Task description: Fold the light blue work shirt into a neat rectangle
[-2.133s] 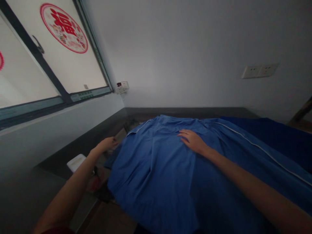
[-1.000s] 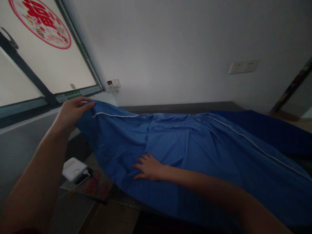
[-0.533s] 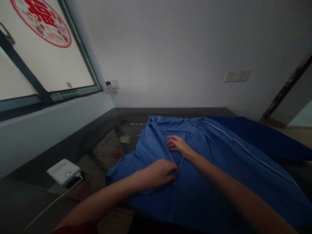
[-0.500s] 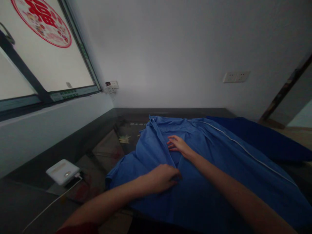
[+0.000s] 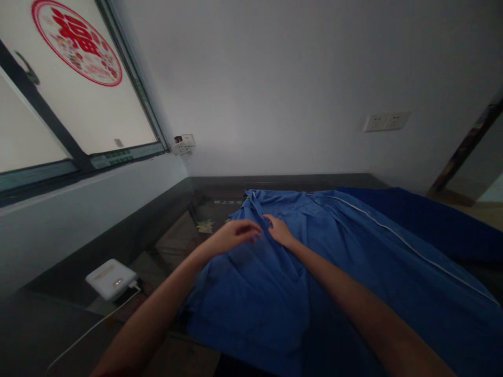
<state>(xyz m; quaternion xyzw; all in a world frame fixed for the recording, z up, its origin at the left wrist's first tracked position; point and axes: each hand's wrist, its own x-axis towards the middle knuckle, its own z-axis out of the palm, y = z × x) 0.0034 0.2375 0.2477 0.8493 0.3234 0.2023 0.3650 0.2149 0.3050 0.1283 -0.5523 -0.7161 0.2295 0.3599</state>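
Observation:
A blue garment with thin white piping along one side lies spread over the dark table, its front panels overlapping near the middle. My left hand hovers over the garment's left upper part, fingers loosely bent and apart, with nothing visible in them. Close by on its right, my right hand is at the front edge near the top, fingers curved and thumb apart. It seems to touch the cloth, but no clear grip shows. The collar end of the garment points toward the wall.
A darker blue cloth lies at the right. On the left of the dark table sits a white box-shaped device with a white cable. Wall sockets and a window are behind.
My left hand has moved up and away from the lower front, and my right hand slightly toward the collar. The left front panel now reaches farther right at the bottom. The view has shifted slightly.

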